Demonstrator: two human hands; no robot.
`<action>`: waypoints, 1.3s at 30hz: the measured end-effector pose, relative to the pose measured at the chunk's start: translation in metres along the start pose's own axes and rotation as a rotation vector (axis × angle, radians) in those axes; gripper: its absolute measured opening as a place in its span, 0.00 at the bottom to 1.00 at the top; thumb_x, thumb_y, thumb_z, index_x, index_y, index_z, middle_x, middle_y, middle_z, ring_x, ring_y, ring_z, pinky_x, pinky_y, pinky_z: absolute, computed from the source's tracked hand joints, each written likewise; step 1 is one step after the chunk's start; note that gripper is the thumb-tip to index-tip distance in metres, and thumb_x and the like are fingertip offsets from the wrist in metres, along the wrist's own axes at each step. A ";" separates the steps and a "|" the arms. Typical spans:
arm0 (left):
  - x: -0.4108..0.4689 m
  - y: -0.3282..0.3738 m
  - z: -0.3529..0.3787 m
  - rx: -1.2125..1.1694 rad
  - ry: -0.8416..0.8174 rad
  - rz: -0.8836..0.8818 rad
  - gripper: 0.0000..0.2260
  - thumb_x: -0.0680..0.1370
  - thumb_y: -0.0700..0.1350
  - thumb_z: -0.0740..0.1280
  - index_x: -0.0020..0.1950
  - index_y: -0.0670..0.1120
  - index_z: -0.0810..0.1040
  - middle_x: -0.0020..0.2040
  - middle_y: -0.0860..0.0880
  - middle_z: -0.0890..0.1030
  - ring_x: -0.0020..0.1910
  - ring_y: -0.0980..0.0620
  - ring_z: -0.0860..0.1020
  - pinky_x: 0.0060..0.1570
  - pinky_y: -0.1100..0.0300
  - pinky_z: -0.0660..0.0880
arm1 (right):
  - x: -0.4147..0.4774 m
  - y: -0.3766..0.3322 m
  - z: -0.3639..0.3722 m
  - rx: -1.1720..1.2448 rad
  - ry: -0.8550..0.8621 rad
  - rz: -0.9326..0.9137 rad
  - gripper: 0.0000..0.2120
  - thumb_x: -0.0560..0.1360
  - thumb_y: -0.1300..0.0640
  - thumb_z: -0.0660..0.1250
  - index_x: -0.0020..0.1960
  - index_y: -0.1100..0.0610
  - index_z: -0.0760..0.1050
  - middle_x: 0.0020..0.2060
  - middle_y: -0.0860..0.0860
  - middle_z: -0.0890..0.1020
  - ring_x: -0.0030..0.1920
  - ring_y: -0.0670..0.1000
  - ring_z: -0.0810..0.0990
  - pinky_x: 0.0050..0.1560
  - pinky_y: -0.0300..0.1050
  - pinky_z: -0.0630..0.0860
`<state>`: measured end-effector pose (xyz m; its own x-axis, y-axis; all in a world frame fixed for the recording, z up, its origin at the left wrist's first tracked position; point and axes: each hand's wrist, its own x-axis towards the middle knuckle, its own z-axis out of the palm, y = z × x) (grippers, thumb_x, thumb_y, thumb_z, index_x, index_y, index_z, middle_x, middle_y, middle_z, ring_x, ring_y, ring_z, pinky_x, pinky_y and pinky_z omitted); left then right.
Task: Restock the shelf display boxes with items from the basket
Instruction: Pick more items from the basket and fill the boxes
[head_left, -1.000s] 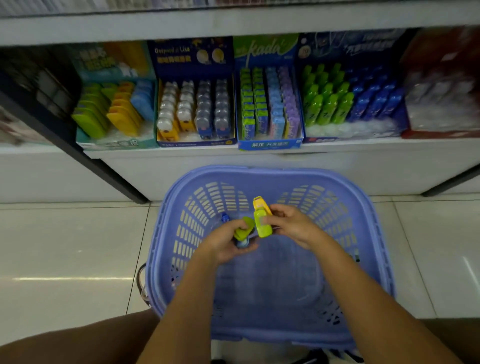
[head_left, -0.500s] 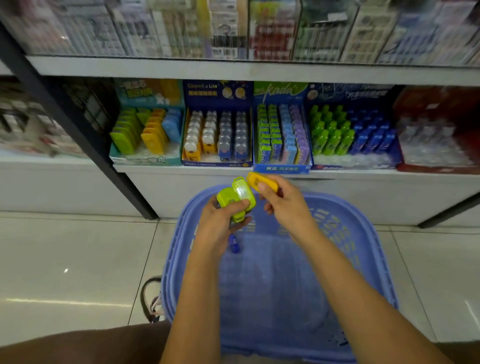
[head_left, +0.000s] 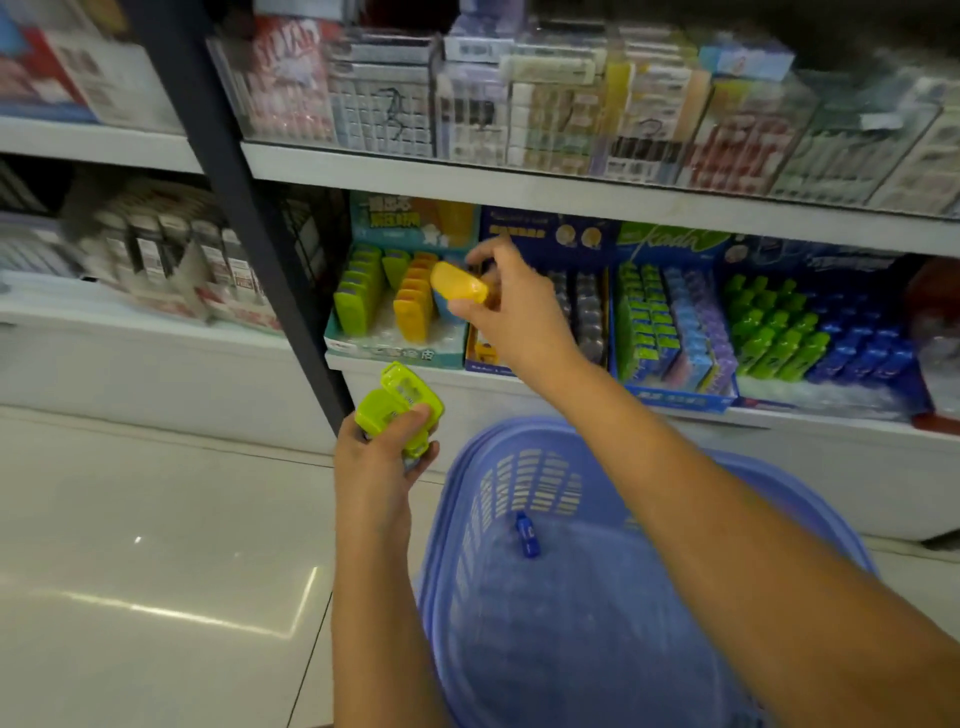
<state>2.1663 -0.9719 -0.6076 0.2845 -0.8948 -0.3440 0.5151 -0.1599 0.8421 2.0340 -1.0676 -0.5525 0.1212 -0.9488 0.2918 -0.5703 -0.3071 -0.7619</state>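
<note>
Right hand (head_left: 511, 306) is stretched out to the shelf, thumb and fingers pinching a yellow case (head_left: 460, 283) just in front of the teal display box (head_left: 395, 349), level with the row of yellow cases (head_left: 413, 306) standing inside it next to a row of green ones (head_left: 358, 296). Left hand (head_left: 382, 457) is lower, left of the basket (head_left: 519, 434), fingers curled round two green cases (head_left: 400, 402). A small blue item (head_left: 527, 535) lies on the basket floor. As for writing, the green header (head_left: 670, 241) of a box further right carries script that looks like "kada". The teal box has large characters on its header and front lip, too blurred to read, and the labels on the packs of the upper shelf (head_left: 571, 195) are equally smeared. Half a second ago both hands were close together over the basket's far rim, the yellow case beside the green ones. Since then the right hand has gone up and out to the teal box, the left has drifted off to the basket's side, and the camera has swung up and left. The blue item has stayed in the basket.
</note>
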 end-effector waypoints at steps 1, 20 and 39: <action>0.002 0.001 -0.004 0.003 0.009 0.007 0.15 0.73 0.36 0.70 0.59 0.40 0.75 0.48 0.43 0.80 0.42 0.48 0.80 0.34 0.63 0.77 | 0.008 -0.003 0.007 -0.057 -0.026 -0.023 0.18 0.72 0.58 0.72 0.59 0.56 0.70 0.42 0.50 0.76 0.42 0.50 0.76 0.42 0.46 0.73; 0.029 -0.001 -0.037 -0.010 0.074 0.014 0.18 0.71 0.38 0.72 0.60 0.41 0.74 0.52 0.41 0.80 0.47 0.45 0.81 0.33 0.64 0.77 | 0.023 0.014 0.062 -0.473 -0.199 -0.324 0.06 0.78 0.65 0.61 0.53 0.62 0.75 0.46 0.56 0.75 0.48 0.44 0.76 0.50 0.41 0.71; 0.030 0.024 -0.030 0.140 -0.140 0.224 0.19 0.65 0.43 0.77 0.53 0.52 0.75 0.45 0.50 0.81 0.39 0.57 0.81 0.34 0.64 0.76 | -0.005 -0.031 0.037 0.193 -0.560 0.052 0.12 0.71 0.57 0.73 0.51 0.45 0.76 0.47 0.47 0.83 0.49 0.45 0.82 0.53 0.44 0.79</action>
<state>2.2112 -0.9903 -0.6106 0.2596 -0.9614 -0.0910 0.3330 0.0007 0.9429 2.0808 -1.0558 -0.5522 0.5370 -0.8416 -0.0584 -0.4356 -0.2173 -0.8735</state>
